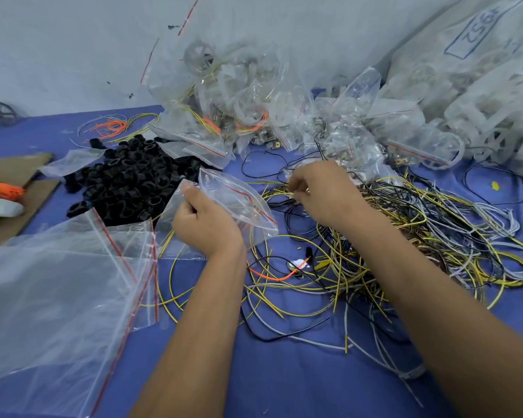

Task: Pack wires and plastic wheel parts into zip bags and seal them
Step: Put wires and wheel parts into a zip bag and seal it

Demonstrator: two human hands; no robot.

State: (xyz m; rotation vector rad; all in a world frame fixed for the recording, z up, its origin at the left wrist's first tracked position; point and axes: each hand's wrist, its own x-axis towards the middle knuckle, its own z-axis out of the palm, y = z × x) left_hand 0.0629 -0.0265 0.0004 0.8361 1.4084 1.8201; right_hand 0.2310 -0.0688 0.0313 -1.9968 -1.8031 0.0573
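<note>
My left hand (206,220) grips a small clear zip bag (239,197) with a red seal line, held just above the blue table. My right hand (317,191) reaches into a tangled heap of yellow, black and grey wires (405,245), its fingertips pinching thin wire strands at the heap's left edge. A pile of black plastic wheel parts (127,179) lies left of the bag. Filled, sealed zip bags (254,116) are stacked at the back.
A stack of empty zip bags (58,282) lies at the front left. Cardboard (9,188) and an orange-handled tool (0,187) sit at the far left. White plastic parts in large bags (480,101) fill the back right. Loose orange wires (109,126) lie at the back left.
</note>
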